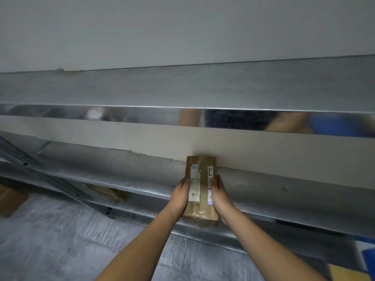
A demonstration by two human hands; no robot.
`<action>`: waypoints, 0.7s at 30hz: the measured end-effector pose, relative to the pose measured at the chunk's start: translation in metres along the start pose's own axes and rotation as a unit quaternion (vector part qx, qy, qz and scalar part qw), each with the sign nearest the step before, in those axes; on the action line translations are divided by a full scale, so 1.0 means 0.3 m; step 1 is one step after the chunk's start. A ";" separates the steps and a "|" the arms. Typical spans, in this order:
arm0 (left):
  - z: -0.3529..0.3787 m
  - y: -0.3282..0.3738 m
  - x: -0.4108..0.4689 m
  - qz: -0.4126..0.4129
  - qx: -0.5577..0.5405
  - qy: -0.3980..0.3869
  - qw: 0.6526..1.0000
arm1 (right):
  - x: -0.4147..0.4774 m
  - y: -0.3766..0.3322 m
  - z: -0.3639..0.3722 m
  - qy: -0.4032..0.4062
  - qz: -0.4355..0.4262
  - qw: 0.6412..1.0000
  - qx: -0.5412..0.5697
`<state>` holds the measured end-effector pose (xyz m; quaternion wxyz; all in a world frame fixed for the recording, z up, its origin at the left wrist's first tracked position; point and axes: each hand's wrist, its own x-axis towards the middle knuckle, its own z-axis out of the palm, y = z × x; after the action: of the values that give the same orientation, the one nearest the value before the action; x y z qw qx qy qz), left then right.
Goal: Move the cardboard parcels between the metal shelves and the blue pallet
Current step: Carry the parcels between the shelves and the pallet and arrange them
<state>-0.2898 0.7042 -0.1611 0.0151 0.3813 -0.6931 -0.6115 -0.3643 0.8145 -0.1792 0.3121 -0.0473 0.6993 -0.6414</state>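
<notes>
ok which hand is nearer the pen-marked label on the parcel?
Right. The right hand grips the parcel on its right edge, thumb just below the pen-marked label. The left hand grips the left edge, across the tape strip from it.

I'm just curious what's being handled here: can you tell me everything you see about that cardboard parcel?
The cardboard parcel is a small oblong brown box sealed with glossy clear tape. Two white printed labels lie on top, one bearing a handwritten mark. It lies flat, lengthwise away from the person, over the metal shelf, its far end near the wall. The left hand and right hand grip its long sides.
</notes>
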 end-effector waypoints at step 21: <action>0.146 -0.213 -0.934 0.164 -0.084 -0.236 0.954 | -1.120 0.161 -0.156 0.248 -0.079 0.964 0.051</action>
<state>-0.0800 0.8965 -0.1021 -0.0166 0.1050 -0.6758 -0.7294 -0.1023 1.0201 -0.0984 0.0791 0.0742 0.7154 -0.6902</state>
